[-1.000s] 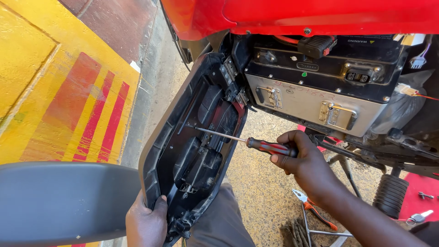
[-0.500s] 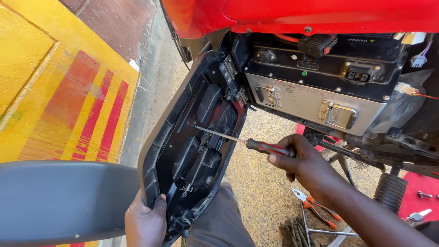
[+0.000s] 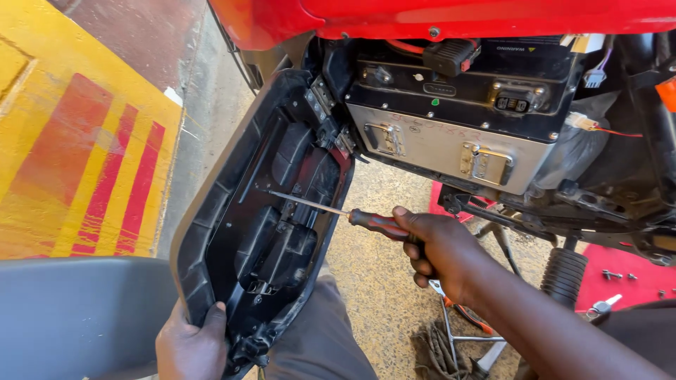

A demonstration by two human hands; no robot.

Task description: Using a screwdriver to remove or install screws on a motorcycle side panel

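My right hand (image 3: 440, 250) grips a screwdriver (image 3: 331, 210) with a red and black handle. Its thin shaft points left, and the tip rests on the inside of a black plastic seat pan (image 3: 260, 218) that hangs open from a hinge. My left hand (image 3: 191, 346) holds the lower edge of that pan and steadies it. Behind the pan sits a silver and black battery box (image 3: 451, 141) with two metal latches, under a red body panel (image 3: 451, 17).
A yellow wall with red stripes (image 3: 77, 162) stands at the left. A grey curved panel (image 3: 77, 317) lies at the lower left. On the gravel floor lie pliers (image 3: 465, 317), a metal stand and a dark rag; loose bolts rest on a red mat (image 3: 623, 271). A black spring (image 3: 563, 274) hangs at right.
The screwdriver and my right hand have shifted slightly down and left along the pan. My left hand stays on the pan's lower edge.
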